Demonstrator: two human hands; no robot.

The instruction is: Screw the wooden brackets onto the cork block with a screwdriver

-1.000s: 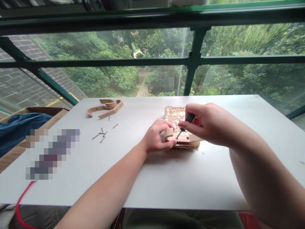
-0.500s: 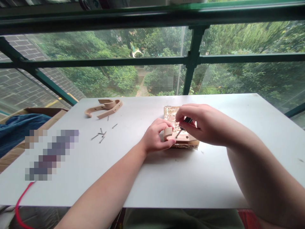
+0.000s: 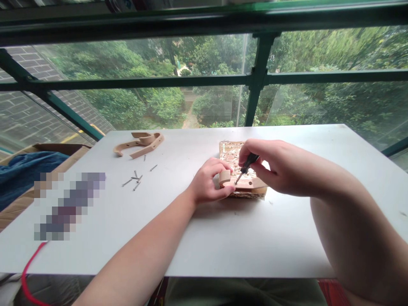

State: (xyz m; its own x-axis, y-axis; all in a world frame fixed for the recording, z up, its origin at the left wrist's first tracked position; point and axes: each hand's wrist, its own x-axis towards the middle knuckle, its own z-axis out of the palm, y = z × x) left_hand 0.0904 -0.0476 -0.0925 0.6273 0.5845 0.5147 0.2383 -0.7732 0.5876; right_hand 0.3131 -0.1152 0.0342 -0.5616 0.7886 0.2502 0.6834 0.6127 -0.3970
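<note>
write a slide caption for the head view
Left hand holds a curved wooden piece on a shiny-topped block while the right hand angles a screwdriver down to it.

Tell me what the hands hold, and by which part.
The right hand grips a screwdriver by its black handle; the left hand holds a curved tan piece by its curled end.

There are two hands (image 3: 211,180), one screwdriver (image 3: 250,160), one held wooden hook (image 3: 245,184) and one block (image 3: 226,150). Some bits overlap, so it's hard to be sure, but I count two loose hooks (image 3: 148,148) and about seven screws (image 3: 153,168). There is one table (image 3: 255,238), one box (image 3: 75,148), one blue cloth (image 3: 35,169) and one red cord (image 3: 24,272).
</note>
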